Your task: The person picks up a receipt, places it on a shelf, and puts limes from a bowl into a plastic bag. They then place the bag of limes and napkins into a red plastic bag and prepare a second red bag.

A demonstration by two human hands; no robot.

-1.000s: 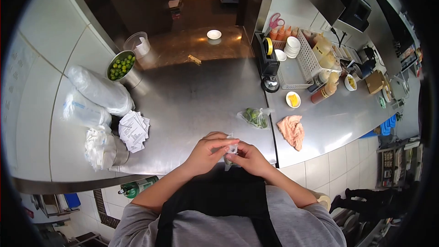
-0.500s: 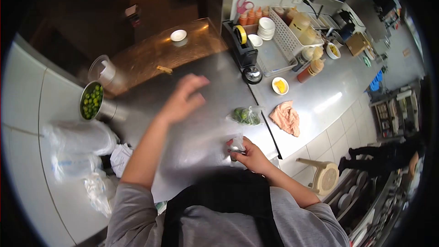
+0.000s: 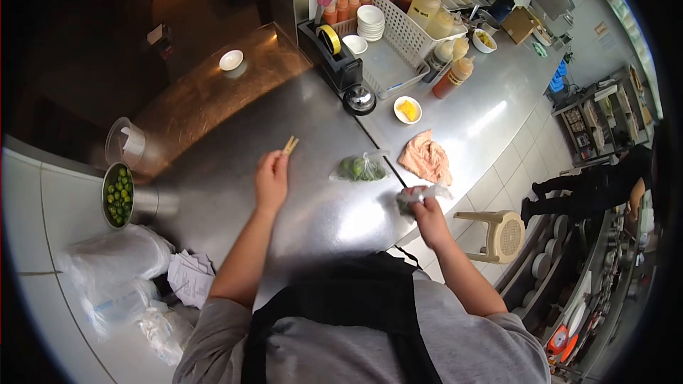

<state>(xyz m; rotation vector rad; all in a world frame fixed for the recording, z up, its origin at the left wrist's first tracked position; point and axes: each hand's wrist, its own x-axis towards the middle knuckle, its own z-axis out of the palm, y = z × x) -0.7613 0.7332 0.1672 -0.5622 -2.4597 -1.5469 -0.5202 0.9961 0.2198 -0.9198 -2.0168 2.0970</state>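
My left hand (image 3: 271,183) pinches a small wooden clothespin (image 3: 290,144) above the steel counter (image 3: 313,224). The clothespin's jaws point away from me. My right hand (image 3: 430,217) is closed round the gathered neck of a clear plastic bag (image 3: 407,203) near the counter's front edge. Something dark green shows in this bag's lower part, partly hidden by the fingers. Between the hands, a little farther off, lies another clear bag of green limes (image 3: 361,168), apart from both hands.
At left are a metal pot of limes (image 3: 117,197), a clear plastic tub (image 3: 126,144) and plastic bag rolls (image 3: 117,256). Beyond are a call bell (image 3: 359,99), sauce bottles (image 3: 453,78) and a pink cloth (image 3: 425,159). A stool (image 3: 504,237) and another person (image 3: 597,183) are right.
My left hand has taken the clothespin from the counter and drawn it nearer me. My right hand has moved right with its bag. The view has shifted.
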